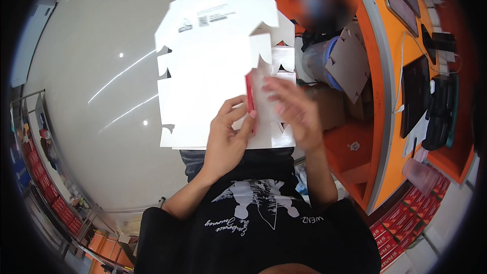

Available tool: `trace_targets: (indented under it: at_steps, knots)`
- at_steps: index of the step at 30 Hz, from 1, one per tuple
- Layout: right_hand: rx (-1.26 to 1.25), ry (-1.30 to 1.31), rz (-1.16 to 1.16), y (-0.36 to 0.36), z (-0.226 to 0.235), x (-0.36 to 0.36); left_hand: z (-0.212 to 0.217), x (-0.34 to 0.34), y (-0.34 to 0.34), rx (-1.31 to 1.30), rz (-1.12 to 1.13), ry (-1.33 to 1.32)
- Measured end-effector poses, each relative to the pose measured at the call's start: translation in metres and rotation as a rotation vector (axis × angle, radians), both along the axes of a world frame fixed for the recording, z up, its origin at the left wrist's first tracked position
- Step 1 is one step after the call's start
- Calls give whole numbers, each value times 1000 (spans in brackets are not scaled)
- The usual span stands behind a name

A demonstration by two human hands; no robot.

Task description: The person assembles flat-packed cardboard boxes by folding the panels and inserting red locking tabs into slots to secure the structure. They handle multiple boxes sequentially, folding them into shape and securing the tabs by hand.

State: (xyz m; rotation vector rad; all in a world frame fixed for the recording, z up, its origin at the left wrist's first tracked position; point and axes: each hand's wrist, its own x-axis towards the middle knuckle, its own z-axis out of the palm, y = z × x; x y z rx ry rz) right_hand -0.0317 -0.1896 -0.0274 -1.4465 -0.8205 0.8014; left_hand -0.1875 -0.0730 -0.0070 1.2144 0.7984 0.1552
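Observation:
A large white die-cut cardboard sheet point(203, 71), with notched side flaps, lies across my lap, with more sheets showing under its right edge. Along the right side, a flap with a red face point(250, 94) stands folded up. My left hand point(228, 134) is closed on this flap, thumb and fingers pinching its lower part. Just right of the flap is my right hand point(298, 114), its fingers apart and blurred by motion, holding nothing that I can see. Whether its fingertips touch the cardboard is unclear.
On my right runs an orange table point(373, 15) with tablets, phones and cables. Beneath it stand a bucket with a blue rim point(332, 61) and a loose cardboard piece point(350, 63). Red boxes point(406, 223) are stacked at the lower right. Shelves point(45, 167) stand far left.

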Motion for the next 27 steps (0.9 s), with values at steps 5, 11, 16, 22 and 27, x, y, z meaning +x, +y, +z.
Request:
trace_targets:
  at_steps: [5,11,16,22,27]
  knots:
    - [-218,-284,-312,48,16,37,4,7,-12,182,-154,12]
    - [-288,-458,-238,44,38,11,-3,10,-10,273,-127,-4]
    - [-315,-227,-301,30,33,-21,-9,15,-4,241,-170,9]
    - [-361,-169,-314,51,54,0,-10,15,-5,264,-198,-1]
    - [-283,-253,-331,47,41,-18,-14,15,-7,337,-174,-10]
